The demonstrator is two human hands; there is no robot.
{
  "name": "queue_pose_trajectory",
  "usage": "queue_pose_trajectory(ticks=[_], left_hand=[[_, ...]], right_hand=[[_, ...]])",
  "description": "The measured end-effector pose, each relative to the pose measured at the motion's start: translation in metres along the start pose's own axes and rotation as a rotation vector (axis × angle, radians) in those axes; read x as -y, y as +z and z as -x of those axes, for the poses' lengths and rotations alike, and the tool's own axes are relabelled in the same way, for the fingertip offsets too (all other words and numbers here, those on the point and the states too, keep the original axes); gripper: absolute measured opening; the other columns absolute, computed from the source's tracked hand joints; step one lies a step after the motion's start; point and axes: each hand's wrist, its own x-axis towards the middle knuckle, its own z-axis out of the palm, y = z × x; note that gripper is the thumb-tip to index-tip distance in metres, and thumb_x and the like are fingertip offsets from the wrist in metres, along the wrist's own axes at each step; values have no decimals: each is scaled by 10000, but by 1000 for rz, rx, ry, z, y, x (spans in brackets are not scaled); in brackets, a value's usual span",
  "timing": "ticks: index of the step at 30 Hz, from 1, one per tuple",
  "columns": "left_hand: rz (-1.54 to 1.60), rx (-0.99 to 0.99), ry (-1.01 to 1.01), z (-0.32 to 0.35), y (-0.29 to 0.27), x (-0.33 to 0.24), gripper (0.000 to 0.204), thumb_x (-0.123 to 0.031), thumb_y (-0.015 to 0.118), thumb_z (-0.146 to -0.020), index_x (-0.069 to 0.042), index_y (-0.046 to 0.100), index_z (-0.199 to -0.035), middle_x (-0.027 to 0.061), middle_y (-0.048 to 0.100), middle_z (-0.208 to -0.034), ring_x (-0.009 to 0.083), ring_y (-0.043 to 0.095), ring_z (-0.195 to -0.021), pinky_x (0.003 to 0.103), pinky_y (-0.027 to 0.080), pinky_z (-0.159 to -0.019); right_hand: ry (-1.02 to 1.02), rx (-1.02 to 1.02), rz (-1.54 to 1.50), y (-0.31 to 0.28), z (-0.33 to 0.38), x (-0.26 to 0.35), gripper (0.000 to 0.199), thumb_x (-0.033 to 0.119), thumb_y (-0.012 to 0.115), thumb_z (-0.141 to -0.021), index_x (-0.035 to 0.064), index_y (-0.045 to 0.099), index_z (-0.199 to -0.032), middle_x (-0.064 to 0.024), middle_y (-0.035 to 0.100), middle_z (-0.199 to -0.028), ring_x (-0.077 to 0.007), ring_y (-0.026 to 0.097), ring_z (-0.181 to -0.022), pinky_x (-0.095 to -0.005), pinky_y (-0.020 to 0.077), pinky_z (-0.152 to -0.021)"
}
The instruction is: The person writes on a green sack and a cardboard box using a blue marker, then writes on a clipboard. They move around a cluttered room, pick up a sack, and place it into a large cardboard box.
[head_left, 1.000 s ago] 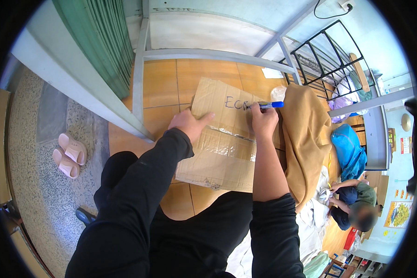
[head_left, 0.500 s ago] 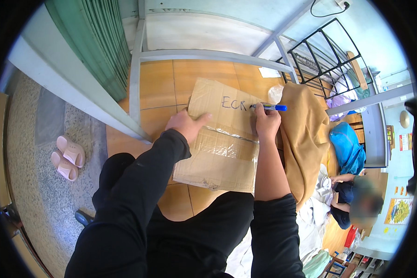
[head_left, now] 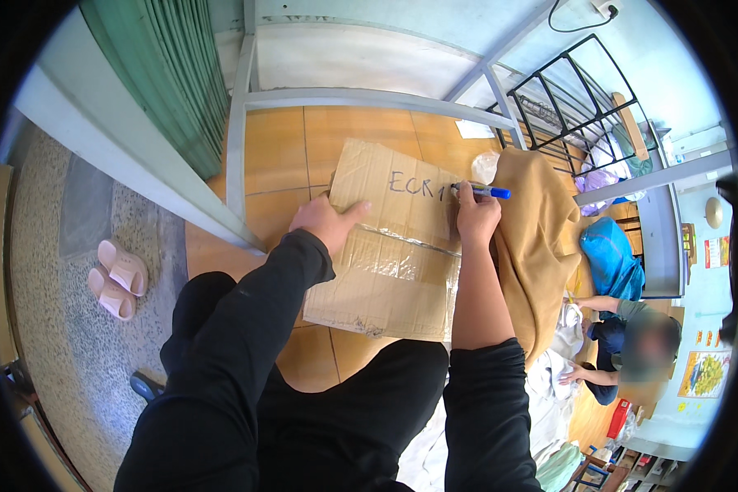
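The flattened cardboard sheet lies on the tiled floor, light, stiff and taped across. The left hand presses flat, open, on its left edge. The right hand, closed around a blue marker, writes near its top edge.

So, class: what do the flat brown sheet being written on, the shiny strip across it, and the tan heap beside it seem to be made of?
Brown sheet: corrugated cardboard, matte; ragged torn lower edge and fold creases show it. Shiny strip: probably clear plastic packing tape, glossy and wrinkled. Tan heap: soft cloth, perhaps fleece, matte, draping in folds. The right hand holds a blue marker, likely plastic.
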Motion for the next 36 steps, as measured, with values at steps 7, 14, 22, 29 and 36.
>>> queue_pose_trajectory(ticks=[7, 14, 22, 29, 36], left_hand=[[3, -5, -1, 1, 0, -1, 661, -573, 635, -838, 13, 654, -1143, 232, 673, -1116, 372, 626, -1080, 424, 486, -940], [-16, 33, -43, 0, 0, -3, 613, -548, 623, -866, -11, 651, -1161, 206, 697, -1063, 366, 648, -1024, 413, 505, -883], [-50, -55, 64, -6, 8, 10, 638, -571, 630, -851, 11, 675, -1111, 233, 690, -1058, 377, 651, -1014, 424, 509, -881], [-155, -98, 45, -1, 8, 8, 759, -643, 594, -837, 35, 623, -1177, 290, 635, -1146, 393, 618, -1091, 447, 499, -926], [-302, -357, 397, 52, 11, 17, 803, -428, 681, -832, 2, 341, -1418, 269, 443, -1359, 435, 444, -1259, 516, 379, -1039]], right_hand=[[77, 58, 40, -15, 7, -10, 329, 261, 721, -809, -65, 676, -791, -144, 703, -735, -216, 665, -681, -355, 517, -709], [48, 130, -161, -23, 15, -7, 265, 217, 675, -870, -48, 672, -852, -87, 673, -705, -130, 593, -589, -289, 476, -574], [134, 111, -578, -59, 112, 9, 140, 129, 598, -938, -9, 619, -944, -90, 646, -787, -98, 539, -589, -230, 435, -522], [311, 5, -863, -65, 152, -11, 199, 247, 617, -966, 66, 557, -910, -32, 558, -684, -122, 525, -522, -257, 435, -467], [327, -106, -1041, -52, 154, -31, 341, 417, 397, -1040, 109, 442, -899, -99, 563, -669, -193, 517, -462, -312, 420, -386]])
